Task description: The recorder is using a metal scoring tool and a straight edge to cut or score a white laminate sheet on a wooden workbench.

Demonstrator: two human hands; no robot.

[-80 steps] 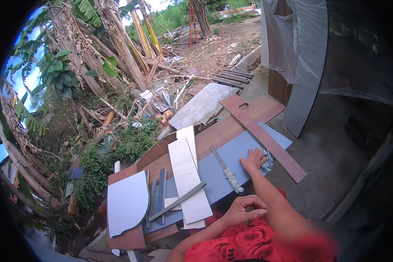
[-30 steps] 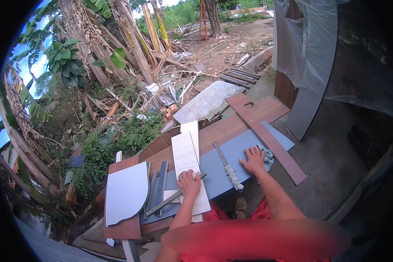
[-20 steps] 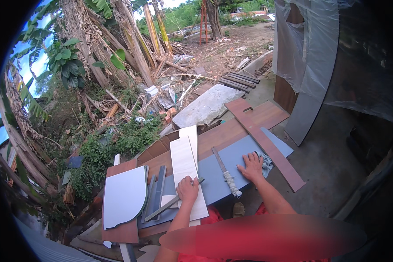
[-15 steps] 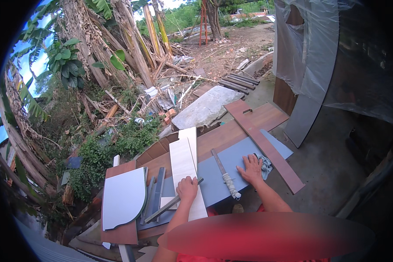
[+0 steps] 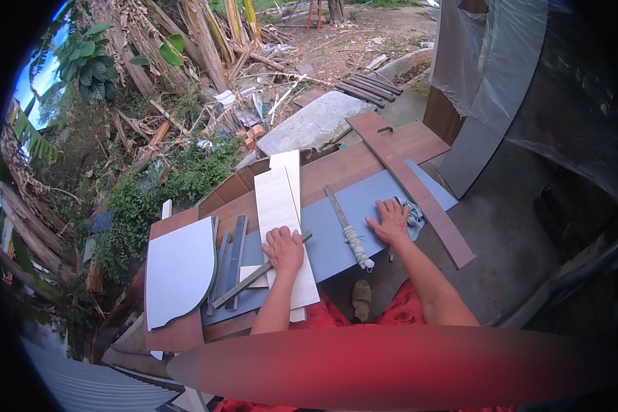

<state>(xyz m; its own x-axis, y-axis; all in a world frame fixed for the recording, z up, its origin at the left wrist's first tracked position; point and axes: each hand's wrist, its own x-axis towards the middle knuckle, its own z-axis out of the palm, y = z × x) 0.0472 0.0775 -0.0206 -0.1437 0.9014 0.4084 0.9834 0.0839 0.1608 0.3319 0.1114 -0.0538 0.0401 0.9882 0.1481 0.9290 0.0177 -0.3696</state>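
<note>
Head view, with clock directions read off the picture: the left hand (image 5: 283,248) lies palm down at the near end of a long cream rectangular board (image 5: 275,202), over a narrow grey-green square-edged bar (image 5: 244,285). Its fingers are a little apart; whether they curl round the bar, I can't fairly tell. The bar runs out toward 8 o'clock, with a short stub at 2.

The right hand (image 5: 391,223) is spread wide, flat on a blue-grey smooth panel (image 5: 316,250). At its 3 o'clock sits a crumpled pale-blue cloth (image 5: 415,220) (contact is hard to judge); at 1 o'clock, a long reddish-brown notched board (image 5: 408,182) crosses the panel. Between the hands lies a narrow metal blade with a white-wrapped handle (image 5: 353,240), its tip toward 11 o'clock. A white round-cornered panel (image 5: 182,271) lies at the left hand's 8 o'clock.
</note>
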